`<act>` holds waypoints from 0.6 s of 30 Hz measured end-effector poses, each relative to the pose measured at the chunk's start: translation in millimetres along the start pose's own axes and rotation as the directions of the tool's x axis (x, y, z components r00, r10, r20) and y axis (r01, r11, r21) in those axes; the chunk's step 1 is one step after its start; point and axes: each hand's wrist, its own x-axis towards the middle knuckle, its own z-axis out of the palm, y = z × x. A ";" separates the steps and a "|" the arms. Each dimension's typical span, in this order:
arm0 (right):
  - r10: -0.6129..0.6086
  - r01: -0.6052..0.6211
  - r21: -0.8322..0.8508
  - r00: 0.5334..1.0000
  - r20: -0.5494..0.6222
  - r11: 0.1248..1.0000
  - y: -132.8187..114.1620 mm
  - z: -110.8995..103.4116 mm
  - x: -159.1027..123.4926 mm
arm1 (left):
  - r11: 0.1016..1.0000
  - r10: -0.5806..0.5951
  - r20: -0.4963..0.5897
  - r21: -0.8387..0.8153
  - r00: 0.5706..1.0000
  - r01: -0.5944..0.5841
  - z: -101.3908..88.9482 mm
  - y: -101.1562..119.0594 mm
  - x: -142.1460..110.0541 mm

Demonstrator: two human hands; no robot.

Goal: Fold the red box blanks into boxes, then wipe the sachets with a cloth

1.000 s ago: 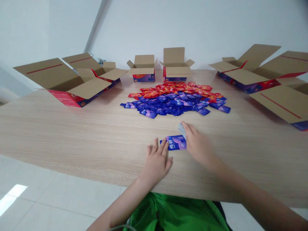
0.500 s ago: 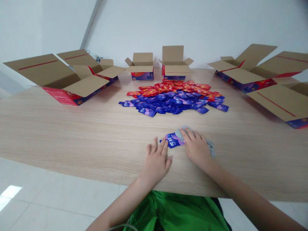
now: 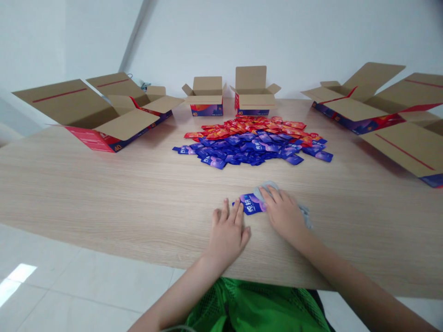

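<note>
A single blue and purple sachet [image 3: 252,204] with white lettering lies flat on the table in front of me. The fingertips of my left hand [image 3: 228,230] press on its left end, the fingers stretched out and the thumb apart. Over its right end lies a grey cloth [image 3: 269,185], bunched beneath my right hand [image 3: 282,214]. That hand grips the cloth against the sachet, and the palm hides much of the cloth. Farther back is a heap of blue sachets [image 3: 242,148], with red sachets [image 3: 238,127] piled behind them.
Two open cartons stand at the back, a left one [image 3: 206,109] and a right one [image 3: 254,111]. More open cartons flank the wooden table [image 3: 104,193], such as one at left [image 3: 92,138] and one at right [image 3: 360,124]. The wall is behind.
The whole view has shifted slightly. My hands, the cloth and the sachet keep nearly the same places relative to one another.
</note>
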 end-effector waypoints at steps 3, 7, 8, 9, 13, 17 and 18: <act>0.049 -0.049 -0.050 0.999 0.006 0.998 10.7 1.0 -8.4 | 1.000 0.006 0.011 -0.023 1.000 -0.006 0.4 -0.3 0.0; -0.092 0.092 0.027 0.996 0.021 0.995 -11.3 -5.9 2.0 | 1.000 0.002 0.013 -0.025 1.000 -0.002 0.1 -0.8 0.1; -0.136 0.135 0.066 0.991 0.018 0.989 -19.9 -7.9 6.1 | 1.000 0.002 0.013 -0.023 1.000 -0.002 -0.2 -0.8 0.1; -0.168 0.166 0.103 0.986 0.014 0.981 -27.6 -9.6 9.7 | 1.000 0.002 0.014 -0.022 1.000 -0.002 -0.6 -0.9 0.1; -0.211 0.203 0.209 0.977 0.016 0.957 -32.9 -12.0 13.9 | 1.000 0.001 0.013 -0.017 1.000 -0.001 -2.1 -1.5 -0.1; -0.095 0.086 0.189 0.995 0.040 0.978 5.7 -5.0 3.0 | 1.000 0.000 0.008 -0.023 1.000 0.001 -1.8 -1.9 0.1; -0.058 0.050 0.171 0.997 0.041 0.984 17.3 -1.9 0.0 | 1.000 -0.002 0.010 -0.029 1.000 0.002 -1.5 -2.0 0.2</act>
